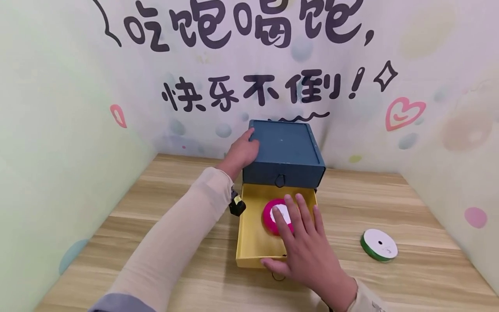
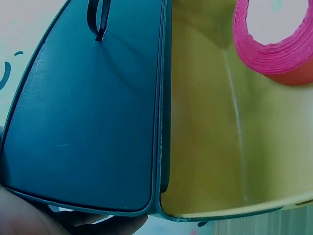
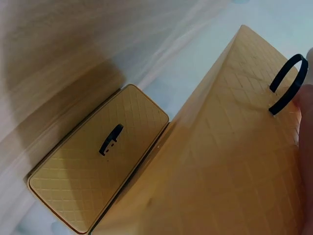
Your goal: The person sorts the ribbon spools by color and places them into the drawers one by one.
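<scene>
Here the left hand (image 1: 242, 152) grips the upper left edge of a dark blue cardboard drawer box (image 1: 286, 149) standing on the pale wooden counter (image 1: 409, 203), its fingers curled against the box's side. The box's yellow drawer (image 1: 253, 238) is pulled out toward the person. The right hand (image 1: 308, 249) rests over the drawer's front, fingers straight and spread apart, fingertips touching a pink ribbon spool (image 1: 273, 216) lying inside. A green ribbon spool (image 1: 379, 245) lies on the counter, well apart to the right.
</scene>
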`<action>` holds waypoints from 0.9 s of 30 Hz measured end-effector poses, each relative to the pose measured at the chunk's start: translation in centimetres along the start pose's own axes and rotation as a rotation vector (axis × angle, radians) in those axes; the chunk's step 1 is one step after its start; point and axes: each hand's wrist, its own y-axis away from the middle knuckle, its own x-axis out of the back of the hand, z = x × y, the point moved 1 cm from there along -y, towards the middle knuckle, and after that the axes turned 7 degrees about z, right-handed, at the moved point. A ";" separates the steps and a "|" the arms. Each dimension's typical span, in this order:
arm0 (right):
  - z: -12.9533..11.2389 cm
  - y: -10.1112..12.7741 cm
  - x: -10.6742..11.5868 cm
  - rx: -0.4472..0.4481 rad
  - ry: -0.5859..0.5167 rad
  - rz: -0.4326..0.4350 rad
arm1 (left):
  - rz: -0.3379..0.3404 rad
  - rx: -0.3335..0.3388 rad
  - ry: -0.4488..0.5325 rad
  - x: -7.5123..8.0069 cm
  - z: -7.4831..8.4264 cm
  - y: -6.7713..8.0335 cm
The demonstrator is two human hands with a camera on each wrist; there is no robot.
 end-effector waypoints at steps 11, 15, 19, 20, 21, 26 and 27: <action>2.3 -2.6 -1.2 -0.045 0.025 0.030 | -0.007 0.008 -0.024 -0.2 0.2 0.3; 3.6 -3.1 -2.0 -0.067 0.052 0.036 | -0.004 0.000 -0.039 0.0 0.5 0.5; 4.3 -3.6 -2.6 -0.044 0.044 0.078 | 0.002 0.006 -0.052 0.4 0.6 0.6; 4.4 -3.8 -2.7 -0.039 0.040 0.088 | -0.001 0.010 -0.053 0.4 0.6 0.6; 4.5 -3.9 -2.9 -0.037 0.035 0.099 | -0.006 0.010 -0.055 0.5 0.5 0.5; 5.0 -4.7 -3.6 -0.037 0.046 0.149 | -0.033 -0.003 -0.067 0.7 0.3 0.5; 5.0 -4.9 -3.8 -0.035 0.053 0.157 | -0.037 -0.009 -0.070 0.7 0.3 0.5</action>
